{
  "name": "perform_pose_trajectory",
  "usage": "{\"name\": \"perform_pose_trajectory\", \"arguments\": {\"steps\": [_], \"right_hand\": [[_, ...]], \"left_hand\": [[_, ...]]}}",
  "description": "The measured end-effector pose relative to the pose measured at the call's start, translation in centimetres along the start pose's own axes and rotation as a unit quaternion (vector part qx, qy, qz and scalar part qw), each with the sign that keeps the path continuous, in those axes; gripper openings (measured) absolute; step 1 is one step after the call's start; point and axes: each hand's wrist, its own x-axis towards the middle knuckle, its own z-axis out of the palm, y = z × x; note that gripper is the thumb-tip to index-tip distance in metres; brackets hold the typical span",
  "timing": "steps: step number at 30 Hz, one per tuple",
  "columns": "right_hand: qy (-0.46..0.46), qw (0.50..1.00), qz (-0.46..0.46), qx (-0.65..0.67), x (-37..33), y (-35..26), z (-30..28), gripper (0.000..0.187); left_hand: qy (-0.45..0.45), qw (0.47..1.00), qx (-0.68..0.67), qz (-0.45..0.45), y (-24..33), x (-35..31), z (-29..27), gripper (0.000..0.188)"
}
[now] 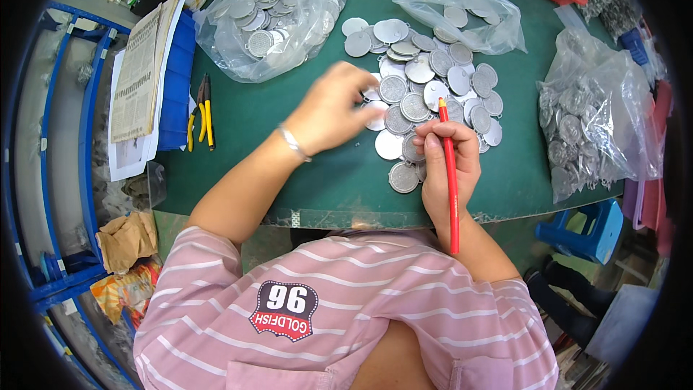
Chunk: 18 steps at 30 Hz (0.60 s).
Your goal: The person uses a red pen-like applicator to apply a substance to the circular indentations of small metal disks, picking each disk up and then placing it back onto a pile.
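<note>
A loose pile of round silver metal discs (415, 107) with small loops lies on the green tabletop (253, 115); some show a patterned face, others a smooth one. My left hand (338, 112) is at the pile's left edge, its thumb and forefinger apart and blurred by motion. Nothing shows clearly between them. In my right hand (439, 173), closed at the near side of the pile, is a red pencil (452, 195). Its tip points away from me, over a smooth disc (435, 94).
Clear plastic bags of discs stand at the back left (271, 25) and back right (462, 11). Another bag of metal pieces (577, 126) lies at right. Yellow-handled pliers (206, 115) rest beside a blue bin (177, 79). A blue stool (583, 232) and another person's legs (577, 289) are at lower right.
</note>
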Motion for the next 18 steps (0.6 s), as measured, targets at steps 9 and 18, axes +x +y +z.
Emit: {"name": "perform_pose_trajectory", "arguments": {"steps": [9, 18], "right_hand": [[0.002, 1.000, -0.001, -0.020, -0.1, 0.0, 0.0, 0.010], [-0.050, 0.982, -0.055, -0.171, -0.1, 0.6, 0.3, 0.014]], "left_hand": [[-0.101, 0.991, 0.090, -0.019, 0.0, -0.7, -0.2, 0.041], [-0.058, 0.997, -0.048, -0.033, 1.3, -1.8, -1.0, 0.026]]}}
